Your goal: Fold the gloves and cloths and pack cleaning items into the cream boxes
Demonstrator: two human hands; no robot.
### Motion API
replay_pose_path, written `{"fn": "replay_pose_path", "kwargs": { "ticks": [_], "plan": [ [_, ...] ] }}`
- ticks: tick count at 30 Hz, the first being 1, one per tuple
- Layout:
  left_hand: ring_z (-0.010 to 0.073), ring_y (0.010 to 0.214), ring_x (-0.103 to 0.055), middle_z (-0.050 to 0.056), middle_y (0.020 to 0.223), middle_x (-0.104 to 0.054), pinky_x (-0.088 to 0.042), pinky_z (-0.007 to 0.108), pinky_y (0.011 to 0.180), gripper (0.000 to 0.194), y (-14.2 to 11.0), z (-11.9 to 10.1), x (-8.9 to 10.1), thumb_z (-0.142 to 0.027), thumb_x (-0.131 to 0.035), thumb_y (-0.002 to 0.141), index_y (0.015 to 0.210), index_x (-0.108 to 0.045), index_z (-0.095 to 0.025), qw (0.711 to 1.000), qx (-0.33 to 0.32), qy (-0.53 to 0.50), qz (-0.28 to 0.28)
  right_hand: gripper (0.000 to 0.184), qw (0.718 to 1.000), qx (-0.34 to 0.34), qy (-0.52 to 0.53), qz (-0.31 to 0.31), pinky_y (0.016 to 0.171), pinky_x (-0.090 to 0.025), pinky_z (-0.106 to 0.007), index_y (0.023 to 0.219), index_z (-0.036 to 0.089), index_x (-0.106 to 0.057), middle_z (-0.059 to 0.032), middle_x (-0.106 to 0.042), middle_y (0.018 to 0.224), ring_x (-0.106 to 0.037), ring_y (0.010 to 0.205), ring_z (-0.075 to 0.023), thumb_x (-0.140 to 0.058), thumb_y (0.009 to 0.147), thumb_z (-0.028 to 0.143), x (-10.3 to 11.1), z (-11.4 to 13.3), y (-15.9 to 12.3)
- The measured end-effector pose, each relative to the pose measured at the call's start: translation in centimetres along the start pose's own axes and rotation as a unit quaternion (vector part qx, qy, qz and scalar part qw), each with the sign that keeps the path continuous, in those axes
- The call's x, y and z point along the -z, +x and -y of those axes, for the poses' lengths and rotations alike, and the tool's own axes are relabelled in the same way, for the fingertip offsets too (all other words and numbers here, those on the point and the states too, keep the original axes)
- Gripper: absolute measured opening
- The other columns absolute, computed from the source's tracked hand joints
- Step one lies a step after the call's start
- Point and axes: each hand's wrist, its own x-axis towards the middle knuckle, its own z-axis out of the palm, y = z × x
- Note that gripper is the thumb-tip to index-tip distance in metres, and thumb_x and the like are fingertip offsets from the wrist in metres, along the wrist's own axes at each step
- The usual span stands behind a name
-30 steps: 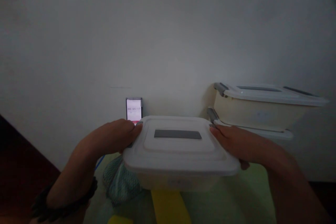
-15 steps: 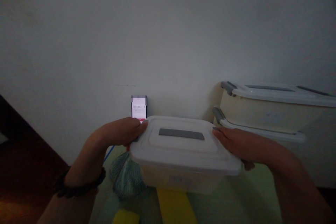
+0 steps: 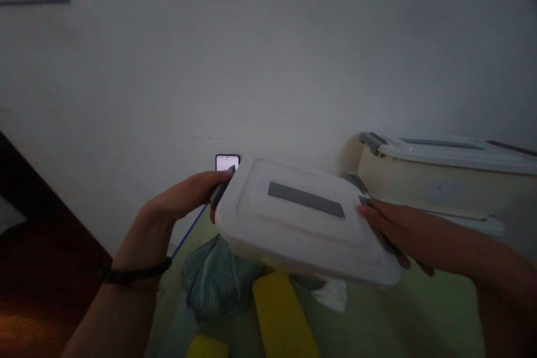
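Note:
Between my two hands a white storage box hangs above the table, its lid on and a grey handle set in the top. The box is tilted, its right end lower than its left. At the left end my left hand grips it by the grey latch. My right hand is closed on the opposite end, thumb on top at the other grey latch and fingers underneath. A dark bracelet circles my left wrist. The inside of the box is hidden.
Below lie a teal knitted item, a yellow block, a smaller yellow piece and a crumpled white piece on the green tabletop. A phone leans on the wall. Larger stacked boxes stand right.
Both hands have raised the storage box and tipped it, so more of its lid faces me and its right end dips. It covers more of the phone; the white piece beneath now shows.

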Motion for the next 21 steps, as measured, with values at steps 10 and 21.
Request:
{"fn": "replay_pose_path", "kwargs": {
  "ticks": [10, 21],
  "plan": [
    [0.0169, 0.066, -0.063, 0.007, 0.077, -0.066, -0.051, 0.029, 0.063, 0.041, 0.5, -0.3, -0.6, -0.040, -0.030, 0.086, 0.079, -0.060, -0.013, 0.988, 0.038, -0.050, 0.141, 0.062, 0.987, 0.138, -0.051, -0.060, 0.085, -0.044, -0.037, 0.135, 0.009, -0.038, -0.0178, -0.063, 0.113, -0.058, 0.102, -0.0275, -0.034, 0.088, 0.049, -1.6, 1.8, 1.2],
    [0.0255, 0.108, -0.055, 0.020, 0.123, -0.053, -0.048, 0.036, 0.085, 0.051, 2.3, 1.4, -1.2, -0.031, -0.033, 0.078, 0.123, -0.043, -0.007, 0.999, 0.034, 0.000, -0.039, 0.048, 0.988, 0.109, -0.017, -0.109, 0.052, -0.042, -0.024, 0.124, 0.011, -0.050, -0.0044, -0.063, 0.074, -0.057, 0.056, -0.0141, -0.042, 0.087, 0.041, 0.3, 0.1, 1.8]
  ]
}}
